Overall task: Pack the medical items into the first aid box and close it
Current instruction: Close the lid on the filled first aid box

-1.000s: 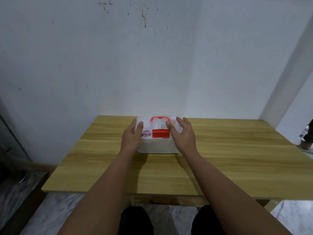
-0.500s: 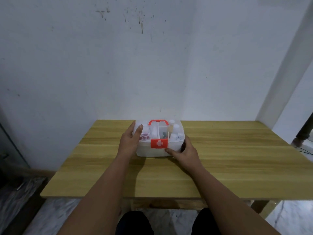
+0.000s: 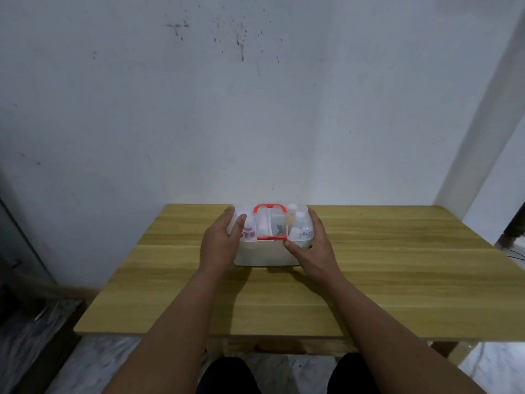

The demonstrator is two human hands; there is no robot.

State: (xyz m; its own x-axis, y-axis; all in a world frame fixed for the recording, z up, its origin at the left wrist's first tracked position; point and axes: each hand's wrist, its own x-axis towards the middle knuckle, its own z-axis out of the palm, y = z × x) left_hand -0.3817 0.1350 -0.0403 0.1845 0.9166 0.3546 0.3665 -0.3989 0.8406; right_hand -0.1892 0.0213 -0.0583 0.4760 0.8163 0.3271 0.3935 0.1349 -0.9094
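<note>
The white first aid box (image 3: 264,255) stands at the far middle of the wooden table (image 3: 397,280). Its clear lid with a red handle (image 3: 268,207) lies on top, and a thin red strip (image 3: 271,238) runs along the lid's front edge. Through the lid I see a pink roll (image 3: 248,231) on the left and white bottles (image 3: 298,223) on the right. My left hand (image 3: 218,243) clasps the box's left end, thumb on the lid. My right hand (image 3: 315,248) clasps the right end, with its thumb on the front by the red strip.
A stained white wall rises directly behind the table's far edge. Dark furniture (image 3: 17,251) stands on the floor to the left. A white pillar (image 3: 483,123) and a cable on the floor are at the right. My knees are under the table's near edge.
My right hand moved from the box's front corner up to its right end. The red latch with the white cross no longer faces me; only a thin red strip shows.
</note>
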